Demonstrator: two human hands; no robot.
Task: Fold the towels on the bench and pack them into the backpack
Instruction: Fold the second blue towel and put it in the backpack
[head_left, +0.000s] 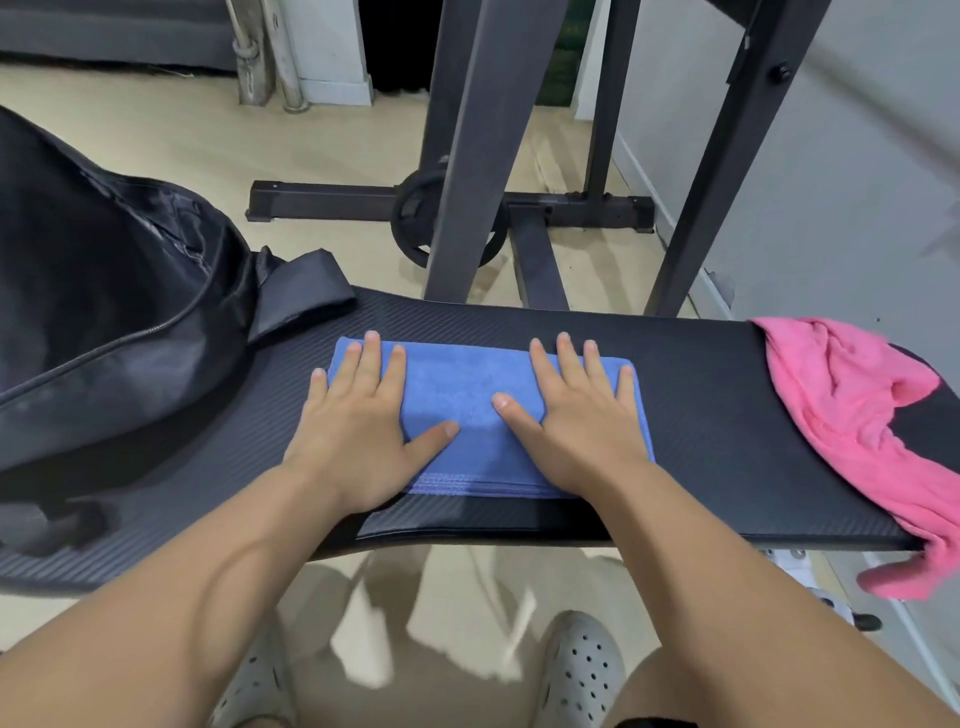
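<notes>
Footwear: two pale perforated clogs (582, 670) on the floor, below the counter's near edge; partly hidden by the forearms.
Left hand (363, 426): palm down, flat on the left part of the blue towel; fingers (371, 358) spread and extended, gripping nothing; little finger tip off the towel's left edge, on the counter.
Right hand (576, 421): palm down, flat on the right part of the blue towel; fingers (566, 358) spread and extended, gripping nothing.
Blue towel (457, 395): folded into a rectangle; lies flat at mid-counter, its stitched edge near the counter's near edge.
Pink towel (852, 431): unfolded, crumpled; at the counter's right end, draped over the near edge.
Backpack (104, 322): black; rests on the counter's left end; well apart from the pink towel.
Counter (701, 415): black, textured padding.
</notes>
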